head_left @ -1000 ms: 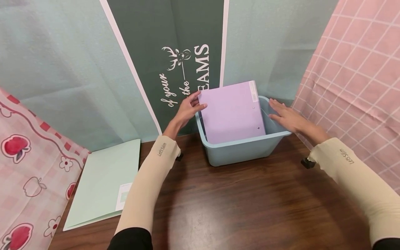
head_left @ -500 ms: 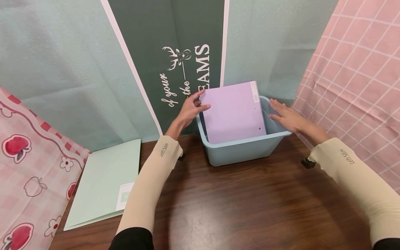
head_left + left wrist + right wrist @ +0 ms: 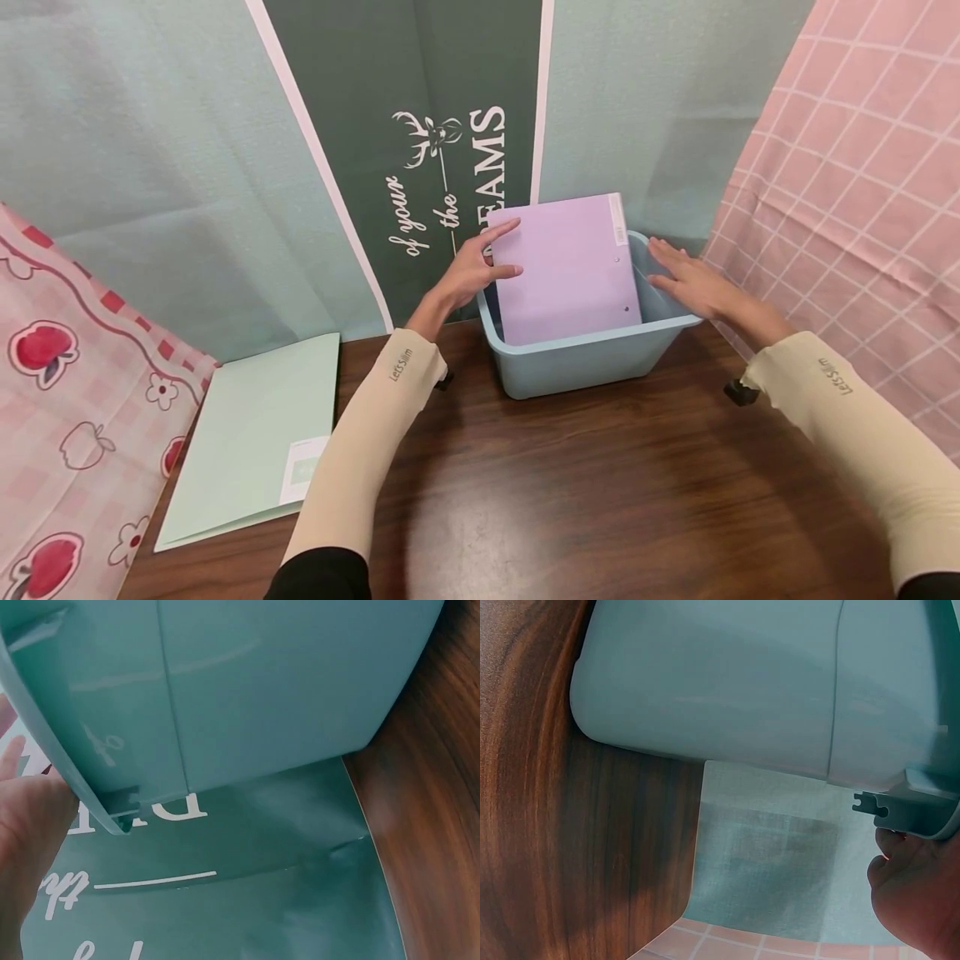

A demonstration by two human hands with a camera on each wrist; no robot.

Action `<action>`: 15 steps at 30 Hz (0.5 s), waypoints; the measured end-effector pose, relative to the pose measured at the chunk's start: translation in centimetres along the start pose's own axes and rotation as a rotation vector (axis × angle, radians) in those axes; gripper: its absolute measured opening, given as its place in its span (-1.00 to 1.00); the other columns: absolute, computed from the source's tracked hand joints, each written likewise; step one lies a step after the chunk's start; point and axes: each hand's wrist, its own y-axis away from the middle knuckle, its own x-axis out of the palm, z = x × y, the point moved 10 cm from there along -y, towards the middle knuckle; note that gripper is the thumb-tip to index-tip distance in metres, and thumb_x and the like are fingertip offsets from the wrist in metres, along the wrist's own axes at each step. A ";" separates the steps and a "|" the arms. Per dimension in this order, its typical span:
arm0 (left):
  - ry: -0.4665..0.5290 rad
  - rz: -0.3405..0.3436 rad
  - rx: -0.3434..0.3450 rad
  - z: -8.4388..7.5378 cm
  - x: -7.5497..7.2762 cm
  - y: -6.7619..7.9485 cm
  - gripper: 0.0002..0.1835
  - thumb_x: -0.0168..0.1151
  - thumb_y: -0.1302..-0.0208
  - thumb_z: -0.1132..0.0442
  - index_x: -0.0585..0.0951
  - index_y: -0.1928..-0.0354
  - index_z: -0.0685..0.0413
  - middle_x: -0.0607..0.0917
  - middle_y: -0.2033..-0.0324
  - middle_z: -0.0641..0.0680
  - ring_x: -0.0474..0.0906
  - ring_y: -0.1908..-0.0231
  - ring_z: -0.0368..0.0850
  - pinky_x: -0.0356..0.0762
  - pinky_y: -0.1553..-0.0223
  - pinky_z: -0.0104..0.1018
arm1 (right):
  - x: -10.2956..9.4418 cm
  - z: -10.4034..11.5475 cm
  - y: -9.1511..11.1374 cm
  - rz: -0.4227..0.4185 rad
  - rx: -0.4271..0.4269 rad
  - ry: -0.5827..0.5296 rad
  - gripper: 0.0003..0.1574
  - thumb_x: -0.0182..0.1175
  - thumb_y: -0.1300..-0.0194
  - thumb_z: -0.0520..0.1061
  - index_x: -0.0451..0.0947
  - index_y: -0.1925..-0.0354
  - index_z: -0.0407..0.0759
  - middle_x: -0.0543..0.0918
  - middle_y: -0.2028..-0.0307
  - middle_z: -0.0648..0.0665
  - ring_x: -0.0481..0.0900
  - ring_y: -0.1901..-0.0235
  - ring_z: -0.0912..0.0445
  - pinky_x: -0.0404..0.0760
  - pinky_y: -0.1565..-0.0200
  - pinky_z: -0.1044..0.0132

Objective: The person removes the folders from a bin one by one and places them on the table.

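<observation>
A purple binder (image 3: 566, 267) leans inside a blue plastic bin (image 3: 573, 371) on the table, its upper part above the rim. At the binder's left edge is my left hand (image 3: 471, 271), index finger and thumb stretched out across its face. The other fingers are mostly hidden. In the left wrist view, that hand (image 3: 26, 825) sits beside the bin's rim. My right hand (image 3: 693, 283) lies at the bin's right rim with its fingers extended, apart from the binder. The right wrist view shows this hand (image 3: 915, 892) right at the rim's corner.
A light green folder (image 3: 255, 425) with a white label lies on the wooden table (image 3: 540, 492) at the left. A grey-green printed curtain (image 3: 615, 100) hangs behind the bin. Patterned pink cloths hang at the left (image 3: 67, 417) and right (image 3: 847, 167).
My left hand has moved right, its index finger and thumb now farther over the binder's face. The binder has shifted slightly right in the bin. My right hand stays in place.
</observation>
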 end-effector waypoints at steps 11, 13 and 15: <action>-0.235 0.087 0.035 -1.5 2.0 0.4 -0.11 0.49 0.00 0.45 0.38 -0.41 -0.16 0.36 -0.39 -0.15 0.15 -0.40 -0.31 0.16 -0.38 -0.33 | 0.0 0.1 -0.1 0.009 -0.003 -0.017 -0.12 -0.19 -0.54 0.13 -0.25 -0.53 -0.29 -0.27 -0.53 -0.22 -0.29 -0.51 -0.18 -0.31 -0.46 -0.10; -0.236 0.068 0.025 -1.9 2.0 0.7 -0.14 0.47 0.00 0.47 0.40 -0.39 -0.13 0.38 -0.39 -0.10 0.17 -0.40 -0.26 0.20 -0.36 -0.33 | 0.0 0.2 -0.1 0.009 -0.005 -0.018 -0.13 -0.18 -0.55 0.12 -0.25 -0.53 -0.29 -0.27 -0.53 -0.22 -0.29 -0.51 -0.19 -0.31 -0.46 -0.09; -0.234 0.042 0.017 -1.7 1.9 0.6 -0.17 0.47 -0.01 0.47 0.44 -0.37 -0.15 0.41 -0.37 -0.09 0.20 -0.39 -0.24 0.24 -0.35 -0.30 | 0.0 0.1 -0.1 0.010 0.000 -0.018 -0.13 -0.18 -0.54 0.11 -0.25 -0.53 -0.28 -0.27 -0.53 -0.22 -0.30 -0.51 -0.18 -0.31 -0.46 -0.09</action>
